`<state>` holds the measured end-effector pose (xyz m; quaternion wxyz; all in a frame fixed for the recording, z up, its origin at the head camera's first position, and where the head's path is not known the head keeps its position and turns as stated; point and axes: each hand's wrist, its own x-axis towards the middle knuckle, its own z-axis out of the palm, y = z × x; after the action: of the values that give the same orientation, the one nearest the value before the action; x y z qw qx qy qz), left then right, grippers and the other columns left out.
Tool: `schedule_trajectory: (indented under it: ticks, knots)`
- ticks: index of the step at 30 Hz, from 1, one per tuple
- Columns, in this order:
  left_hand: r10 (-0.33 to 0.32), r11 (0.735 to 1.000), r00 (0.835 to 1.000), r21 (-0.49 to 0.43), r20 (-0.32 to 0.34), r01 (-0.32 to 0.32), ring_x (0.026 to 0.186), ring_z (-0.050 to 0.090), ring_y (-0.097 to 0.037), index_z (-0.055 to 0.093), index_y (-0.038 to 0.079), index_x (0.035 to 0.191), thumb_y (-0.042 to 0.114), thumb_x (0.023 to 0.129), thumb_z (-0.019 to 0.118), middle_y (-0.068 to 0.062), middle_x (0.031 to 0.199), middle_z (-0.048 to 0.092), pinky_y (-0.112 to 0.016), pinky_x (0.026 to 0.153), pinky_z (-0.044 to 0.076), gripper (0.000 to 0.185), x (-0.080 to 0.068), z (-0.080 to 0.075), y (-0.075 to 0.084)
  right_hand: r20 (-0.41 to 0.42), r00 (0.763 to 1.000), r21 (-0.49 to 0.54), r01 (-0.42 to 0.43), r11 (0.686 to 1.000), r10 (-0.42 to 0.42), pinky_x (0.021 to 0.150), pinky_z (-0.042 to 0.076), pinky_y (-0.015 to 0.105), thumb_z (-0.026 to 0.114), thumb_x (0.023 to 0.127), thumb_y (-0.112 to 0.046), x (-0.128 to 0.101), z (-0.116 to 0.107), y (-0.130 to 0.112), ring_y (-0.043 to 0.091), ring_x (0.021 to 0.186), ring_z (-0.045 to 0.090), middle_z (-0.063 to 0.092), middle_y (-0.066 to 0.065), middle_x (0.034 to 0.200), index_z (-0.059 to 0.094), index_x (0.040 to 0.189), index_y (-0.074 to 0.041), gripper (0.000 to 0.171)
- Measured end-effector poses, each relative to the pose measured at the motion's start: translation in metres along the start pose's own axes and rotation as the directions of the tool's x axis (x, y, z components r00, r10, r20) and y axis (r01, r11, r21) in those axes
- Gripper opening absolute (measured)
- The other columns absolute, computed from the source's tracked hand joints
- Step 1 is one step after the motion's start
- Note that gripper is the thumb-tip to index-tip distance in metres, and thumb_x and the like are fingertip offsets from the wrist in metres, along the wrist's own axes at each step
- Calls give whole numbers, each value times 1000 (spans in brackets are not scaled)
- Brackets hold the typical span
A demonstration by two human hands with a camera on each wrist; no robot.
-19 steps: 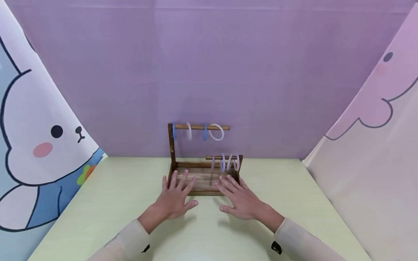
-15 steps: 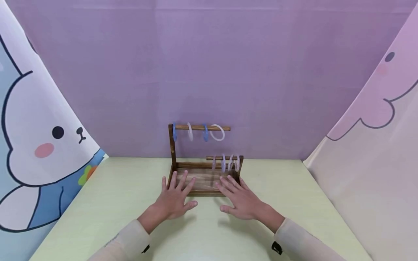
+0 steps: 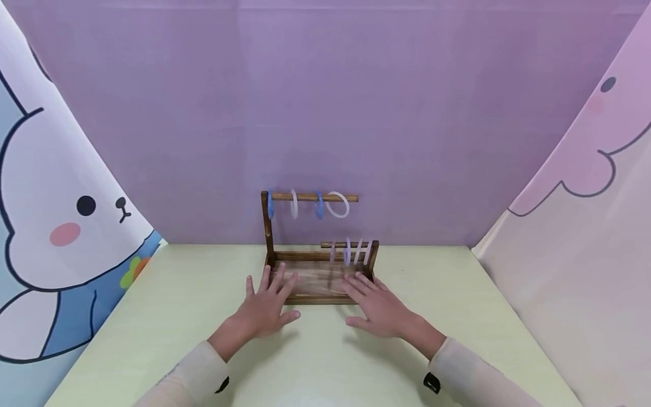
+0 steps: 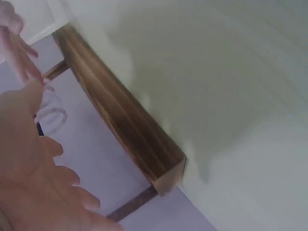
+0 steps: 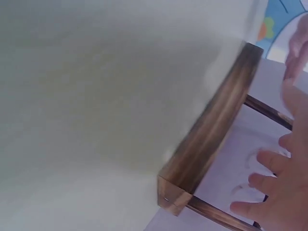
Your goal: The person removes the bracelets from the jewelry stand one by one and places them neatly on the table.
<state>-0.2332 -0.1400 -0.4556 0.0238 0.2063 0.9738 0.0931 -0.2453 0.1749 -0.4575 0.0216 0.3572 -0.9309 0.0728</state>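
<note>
Just beyond both flat hands stands the wooden rack.

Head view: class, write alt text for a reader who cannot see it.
Two open hands, left hand and right hand, reach over a wooden rack on a pale green table. Blue and white rings hang on its two rods, against a purple backdrop.

Green table (purple backdrop)

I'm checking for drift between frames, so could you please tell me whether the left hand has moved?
Yes. The left hand has slid slightly leftward along the front edge of the wooden rack.
</note>
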Motion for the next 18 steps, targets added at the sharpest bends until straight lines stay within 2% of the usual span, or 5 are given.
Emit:
schedule_trajectory:
  ticks: [4, 7, 11, 13, 18]
  knots:
    - [-27, 996, 1000, -83, -13, 26, 156, 1, -49, 19, 19, 165, 50, 101, 58, -15, 172, 0, -85, 110, 13, 81, 3, -7, -9, -126, 992, -2, 17, 1000, -17, 110, 45, 59, 67, 98, -38, 4, -8, 4, 36, 139, 51, 59, 11, 146, 40, 157, -12, 70]
    - [-42, 990, 998, -139, -40, 36, 155, 8, -51, 20, 15, 164, 49, 103, 56, -17, 172, 6, -82, 110, 20, 79, 5, -17, -15, -264, 963, -4, 60, 998, -59, 100, 53, 53, 69, 97, -31, 10, -18, 7, 30, 115, 67, 74, 11, 118, 50, 149, -7, 60]
    - [-48, 979, 992, -205, -119, 23, 150, 27, -52, 23, 5, 162, 45, 105, 54, -24, 168, 20, -71, 111, 36, 76, 7, -36, -22, -385, 921, 18, 69, 997, -57, 88, 57, 47, 70, 95, -21, 21, -38, 11, 23, 93, 69, 76, 6, 98, 62, 138, -3, 46]
    - [-59, 976, 983, -219, -174, 20, 146, 36, -50, 25, 2, 160, 42, 106, 53, -26, 164, 27, -65, 110, 42, 73, 10, -45, -26, -402, 916, 47, 38, 998, -16, 79, 57, 40, 69, 95, -17, 27, -49, 12, 19, 86, 68, 76, 6, 101, 64, 133, -2, 41]
    - [-128, 962, 940, -271, -317, 40, 140, 45, -47, 36, 1, 156, 33, 107, 53, -26, 156, 41, -63, 111, 42, 60, 20, -69, -41, -403, 909, 144, -55, 988, 109, 55, 49, 25, 64, 99, -15, 44, -75, 17, 8, 62, 59, 76, 9, 108, 63, 131, 0, 36]
